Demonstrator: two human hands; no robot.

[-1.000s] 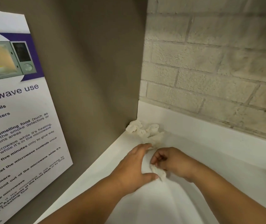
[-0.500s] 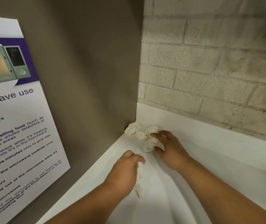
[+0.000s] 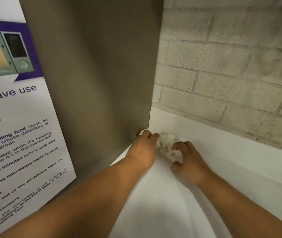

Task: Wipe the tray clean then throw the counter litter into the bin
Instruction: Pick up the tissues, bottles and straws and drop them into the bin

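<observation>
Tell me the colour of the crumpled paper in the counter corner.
White, slightly off-white in its creases. The crumpled paper shows in the head view, between both hands.

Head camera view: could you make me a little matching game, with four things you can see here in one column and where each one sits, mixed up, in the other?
Things:
1. left hand
2. right hand
3. microwave poster
4. brick wall

Places:
A. above the white upstand at the back
B. on the grey side panel, far left
C. reaching into the very corner, on the crumpled tissue
D. curled on the near right side of the tissue

Pairs: 1-C, 2-D, 3-B, 4-A
</observation>
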